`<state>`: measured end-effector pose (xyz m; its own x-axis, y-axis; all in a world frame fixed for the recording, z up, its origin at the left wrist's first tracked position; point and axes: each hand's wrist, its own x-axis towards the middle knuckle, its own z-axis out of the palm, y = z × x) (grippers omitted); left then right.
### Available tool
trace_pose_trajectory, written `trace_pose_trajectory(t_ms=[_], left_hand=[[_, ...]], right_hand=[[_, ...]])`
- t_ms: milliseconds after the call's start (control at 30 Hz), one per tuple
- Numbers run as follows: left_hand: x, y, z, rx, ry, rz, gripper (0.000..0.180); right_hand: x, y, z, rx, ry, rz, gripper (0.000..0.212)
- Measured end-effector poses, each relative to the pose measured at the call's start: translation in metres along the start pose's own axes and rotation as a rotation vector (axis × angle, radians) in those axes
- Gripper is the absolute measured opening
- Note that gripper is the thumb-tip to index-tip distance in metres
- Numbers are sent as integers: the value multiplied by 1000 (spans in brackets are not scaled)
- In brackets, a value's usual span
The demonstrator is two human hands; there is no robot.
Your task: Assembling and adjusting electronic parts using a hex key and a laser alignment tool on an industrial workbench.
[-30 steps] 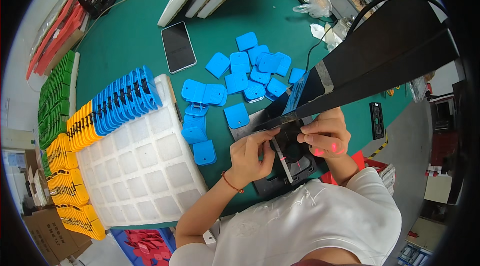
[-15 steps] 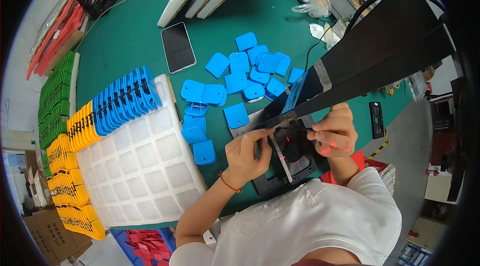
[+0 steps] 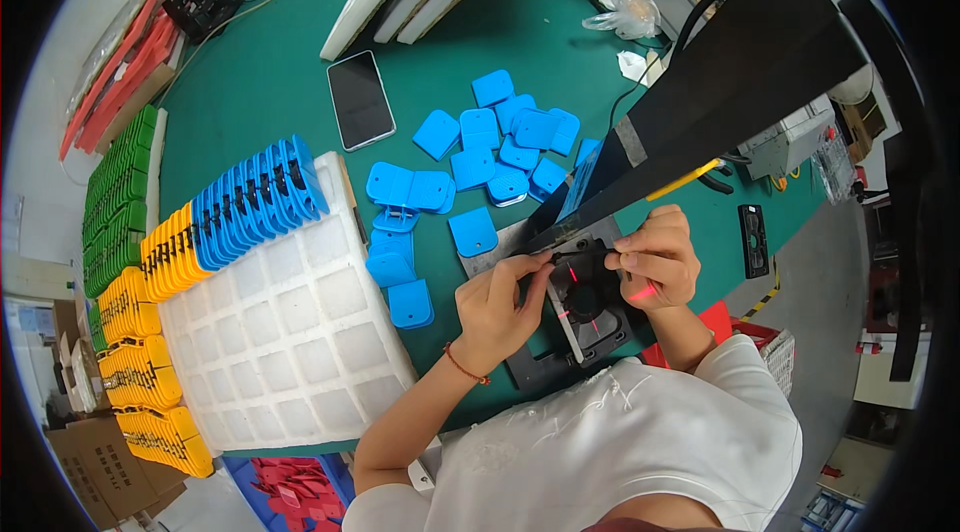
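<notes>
Both of my hands are over a black fixture (image 3: 618, 324) near the table's front edge, beneath a tall black stand (image 3: 735, 92). Between them a thin black strip (image 3: 590, 254) spans the fixture. One end is pinched in the fingertips of my left hand (image 3: 500, 307), the other between thumb and fingers of my right hand (image 3: 657, 257). A pale narrow bar (image 3: 567, 317) crosses the fixture beside my left hand. Red light lines fall on the fixture and on my right hand. Left of the stand lie several loose blue plates (image 3: 473, 169), some stacked.
A white gridded foam tray (image 3: 275, 332) stands at left, with rows of blue clips (image 3: 255, 197), yellow clips (image 3: 140, 382) and green clips (image 3: 115, 202) along it. A phone (image 3: 361, 100) lies behind. Yellow-handled pliers (image 3: 685, 181) show beyond the stand. A blue bin (image 3: 240, 477) holds red pieces.
My right hand has shifted slightly up and left, nearer my left hand. Yellow-handled pliers have come into sight behind the stand as the view shifted a little.
</notes>
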<state>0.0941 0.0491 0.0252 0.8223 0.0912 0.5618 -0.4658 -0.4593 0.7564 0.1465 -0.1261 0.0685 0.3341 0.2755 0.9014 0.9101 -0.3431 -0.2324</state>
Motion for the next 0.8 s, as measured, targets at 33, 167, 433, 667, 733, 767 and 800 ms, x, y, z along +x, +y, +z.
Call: trace_pose_trajectory(t_ms=[33,167,433,667,733,767,800], left_hand=[[0,1,0,2,1,2,20],[2,4,0,27,-38,-9,20],[5,7,0,118,-53,28,18],[3,6,3,132,-57,62,18],[3,6,5,126,-58,58,18],[3,6,5,123,-54,69,18],[3,6,5,121,-50,79,18]], right_hand=[[0,0,0,8,-4,1,31],[1,0,2,55,6,-11,30],[7,1,5,106,-12,-49,27],[11,-2,3,148,-155,-44,24],[11,-2,4,147,-142,-39,24],[10,-2,4,150,-132,-35,24],[9,-1,5,149,-132,-34,24]])
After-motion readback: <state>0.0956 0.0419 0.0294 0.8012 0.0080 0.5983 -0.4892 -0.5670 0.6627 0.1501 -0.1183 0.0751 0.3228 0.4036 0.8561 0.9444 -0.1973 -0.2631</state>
